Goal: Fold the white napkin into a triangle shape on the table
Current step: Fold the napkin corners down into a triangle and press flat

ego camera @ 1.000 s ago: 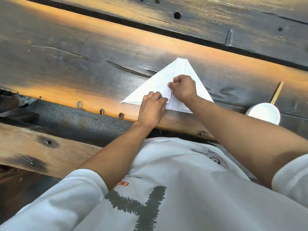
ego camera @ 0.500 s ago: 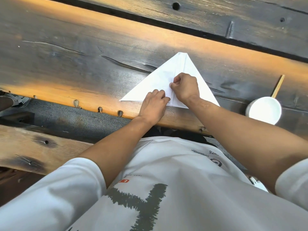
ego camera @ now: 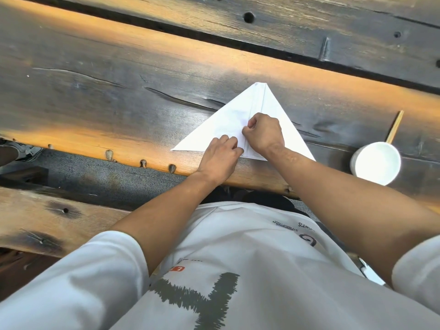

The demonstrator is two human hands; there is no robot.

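Note:
The white napkin (ego camera: 240, 115) lies flat on the dark wooden table (ego camera: 119, 103) as a wide triangle, its apex pointing away from me and a crease running down its middle. My left hand (ego camera: 220, 158) rests on the napkin's near edge, fingers curled down onto it. My right hand (ego camera: 263, 133) sits just beyond it at the centre crease, its fingertips pinched on a napkin layer. The hands cover the napkin's lower middle; my right forearm hides part of its right corner.
A white cup (ego camera: 376, 163) stands on the table to the right of the napkin, with a wooden stick (ego camera: 395, 127) lying just behind it. The table's near edge (ego camera: 166, 167) runs under my wrists. A wooden bench (ego camera: 35, 225) sits lower left.
Both hands stay on the napkin's middle with only slight shifts. The whole scene slides in the view from head motion; the napkin's shape looks the same.

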